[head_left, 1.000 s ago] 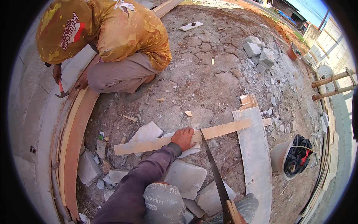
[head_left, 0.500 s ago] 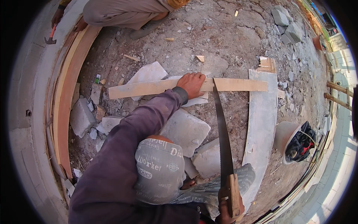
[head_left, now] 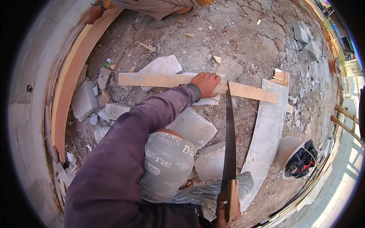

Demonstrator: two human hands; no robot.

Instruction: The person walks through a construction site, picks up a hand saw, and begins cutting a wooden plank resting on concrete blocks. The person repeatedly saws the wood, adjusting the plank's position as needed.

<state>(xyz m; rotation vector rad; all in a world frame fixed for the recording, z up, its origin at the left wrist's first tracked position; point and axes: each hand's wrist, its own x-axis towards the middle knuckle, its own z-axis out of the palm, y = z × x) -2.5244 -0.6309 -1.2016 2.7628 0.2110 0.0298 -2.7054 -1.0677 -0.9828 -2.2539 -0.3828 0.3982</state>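
A long, narrow wooden strip (head_left: 152, 80) lies crosswise on broken pale slabs, its right end on a wide grey-white board (head_left: 262, 140). My left hand (head_left: 206, 84) is closed over the strip right of its middle, pressing it from above. My right hand (head_left: 222, 217) grips the wooden handle of a handsaw (head_left: 230, 148) close to my body. The saw's dark blade points away from me, its tip at the strip just right of my left hand. My bent knee (head_left: 167, 163), in grey printed trousers, is beside the slabs.
Broken blocks (head_left: 84, 99) lie at the left near long boards (head_left: 70, 83) along a concrete edge. Another person's hand (head_left: 95, 14) is at the upper left. A bucket (head_left: 286, 151) holding a black bag stands at the right. More rubble (head_left: 311, 50) sits far right.
The whole view has turned slightly clockwise, the strip with it. The other person's hammer no longer shows. My left hand keeps its place on the strip; my right hand still holds the saw.
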